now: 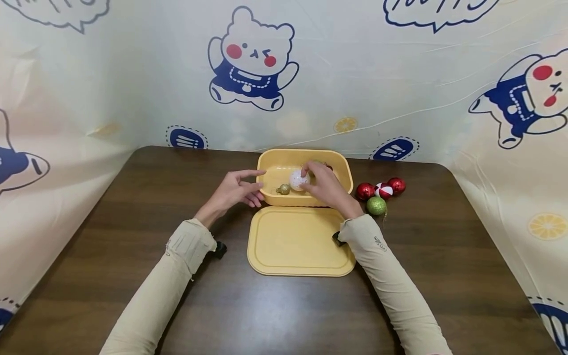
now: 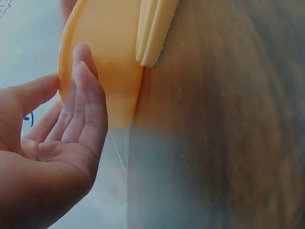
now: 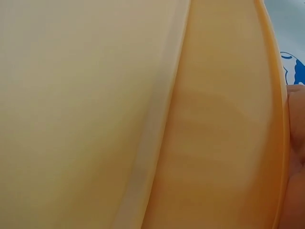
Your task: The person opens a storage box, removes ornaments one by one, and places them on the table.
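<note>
A yellow plastic box (image 1: 272,160) stands without its lid near the table's back edge. Inside it, my right hand (image 1: 328,186) pinches a white glittery ball ornament (image 1: 299,179) between thumb and forefinger. A small gold ball ornament (image 1: 284,189) lies beside the white one. Part of the box's contents is hidden behind the right hand. My left hand (image 1: 235,190) touches the box's left end with fingers extended; the left wrist view shows the thumb and fingers (image 2: 88,81) along the box wall. In the right wrist view, the right hand (image 3: 296,138) shows only at the edge.
The matching yellow lid (image 1: 301,241) lies flat in front of the box. To the right are two red balls (image 1: 365,191), a red-and-white ball (image 1: 383,191) and a green glittery ball (image 1: 376,205). A printed curtain (image 1: 310,98) hangs behind the brown table (image 1: 284,315).
</note>
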`<act>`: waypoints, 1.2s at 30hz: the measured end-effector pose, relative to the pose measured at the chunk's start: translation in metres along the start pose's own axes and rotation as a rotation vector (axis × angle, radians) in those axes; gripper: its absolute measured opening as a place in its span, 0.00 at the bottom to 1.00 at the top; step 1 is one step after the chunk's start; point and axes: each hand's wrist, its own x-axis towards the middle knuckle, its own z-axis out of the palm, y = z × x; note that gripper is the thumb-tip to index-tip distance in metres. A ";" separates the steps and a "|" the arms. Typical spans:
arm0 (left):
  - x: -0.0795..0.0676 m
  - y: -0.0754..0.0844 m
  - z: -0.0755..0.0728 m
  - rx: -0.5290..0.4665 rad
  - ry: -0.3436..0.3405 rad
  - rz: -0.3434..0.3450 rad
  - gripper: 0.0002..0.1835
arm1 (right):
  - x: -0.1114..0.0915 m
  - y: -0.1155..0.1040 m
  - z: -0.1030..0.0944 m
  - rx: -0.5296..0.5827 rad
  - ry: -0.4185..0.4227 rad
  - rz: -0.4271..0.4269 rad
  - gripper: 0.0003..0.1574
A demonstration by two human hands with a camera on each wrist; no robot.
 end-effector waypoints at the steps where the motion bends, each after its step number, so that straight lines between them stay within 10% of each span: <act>1: 0.000 -0.001 0.000 0.001 0.001 0.001 0.27 | 0.000 0.000 0.000 0.004 0.004 0.002 0.14; 22: 0.001 -0.002 0.002 -0.003 -0.007 -0.004 0.27 | -0.001 0.004 0.001 0.061 -0.058 0.068 0.32; 36: 0.001 -0.001 0.000 -0.008 -0.010 -0.009 0.28 | -0.001 -0.004 -0.005 -0.059 0.003 -0.010 0.25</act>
